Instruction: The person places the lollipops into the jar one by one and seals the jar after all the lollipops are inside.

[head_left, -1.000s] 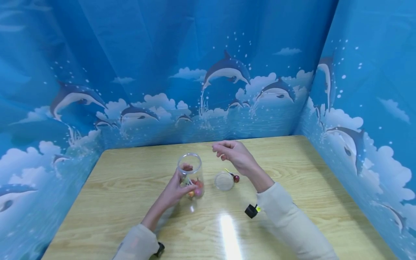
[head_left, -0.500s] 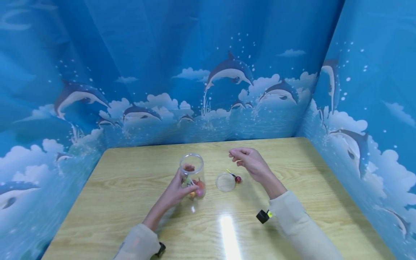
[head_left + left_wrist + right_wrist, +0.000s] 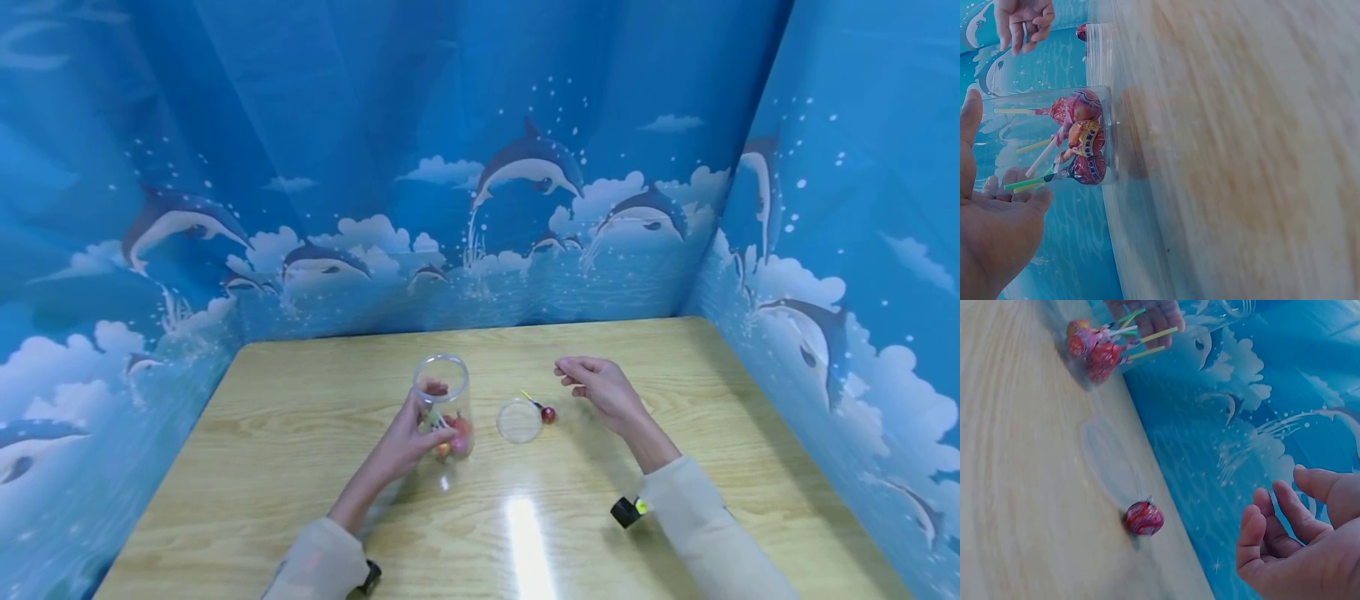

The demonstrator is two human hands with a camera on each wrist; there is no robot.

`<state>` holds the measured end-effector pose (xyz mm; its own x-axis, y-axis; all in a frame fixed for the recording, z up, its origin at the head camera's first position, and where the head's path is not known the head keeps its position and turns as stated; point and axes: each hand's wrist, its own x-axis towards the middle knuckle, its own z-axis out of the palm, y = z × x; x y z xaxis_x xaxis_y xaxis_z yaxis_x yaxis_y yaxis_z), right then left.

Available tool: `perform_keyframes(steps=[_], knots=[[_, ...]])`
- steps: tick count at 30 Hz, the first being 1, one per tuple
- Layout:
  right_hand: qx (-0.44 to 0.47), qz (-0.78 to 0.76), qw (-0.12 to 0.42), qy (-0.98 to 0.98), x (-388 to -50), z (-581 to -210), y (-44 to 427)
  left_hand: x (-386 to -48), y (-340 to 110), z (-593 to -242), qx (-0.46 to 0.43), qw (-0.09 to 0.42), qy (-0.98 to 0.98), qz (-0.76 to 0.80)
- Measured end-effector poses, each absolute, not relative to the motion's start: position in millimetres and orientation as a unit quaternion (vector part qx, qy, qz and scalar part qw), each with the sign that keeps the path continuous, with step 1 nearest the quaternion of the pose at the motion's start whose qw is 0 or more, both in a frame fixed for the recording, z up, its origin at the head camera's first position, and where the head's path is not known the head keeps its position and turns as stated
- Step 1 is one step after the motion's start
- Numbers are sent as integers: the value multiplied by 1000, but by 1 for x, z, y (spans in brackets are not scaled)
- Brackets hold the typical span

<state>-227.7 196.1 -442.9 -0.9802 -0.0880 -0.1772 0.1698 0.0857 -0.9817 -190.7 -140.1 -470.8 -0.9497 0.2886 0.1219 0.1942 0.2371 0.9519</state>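
Note:
A clear plastic jar [image 3: 452,406] stands upright on the table, its top uncovered. Several wrapped lollipops [image 3: 1087,139] lie at its bottom, sticks pointing up. My left hand [image 3: 401,440] holds the jar from the left, thumb on the near side and fingers reaching round the far side. To the jar's right lies a round clear lid [image 3: 519,421], flat on the wood. One red-wrapped lollipop [image 3: 1144,517] with a yellow stick lies at the lid's right edge. My right hand [image 3: 606,397] hovers right of that lollipop, fingers loosely bent, nothing in them.
The wood-grain table [image 3: 300,400] meets a blue dolphin-print curtain [image 3: 360,167] at the back and sides. A bright light reflection [image 3: 531,542] falls on the near part of the table. A small black device [image 3: 626,512] hangs at the right wrist.
My right hand has moved right and slightly nearer, away from above the jar and lid. The left hand and jar have stayed in place.

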Motion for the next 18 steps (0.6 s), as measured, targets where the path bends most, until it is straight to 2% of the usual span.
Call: perform_keyframes(steps=[18], knots=[[71, -657, 93, 745, -224, -474, 208, -191, -140, -470, 144, 46, 792, 592]])
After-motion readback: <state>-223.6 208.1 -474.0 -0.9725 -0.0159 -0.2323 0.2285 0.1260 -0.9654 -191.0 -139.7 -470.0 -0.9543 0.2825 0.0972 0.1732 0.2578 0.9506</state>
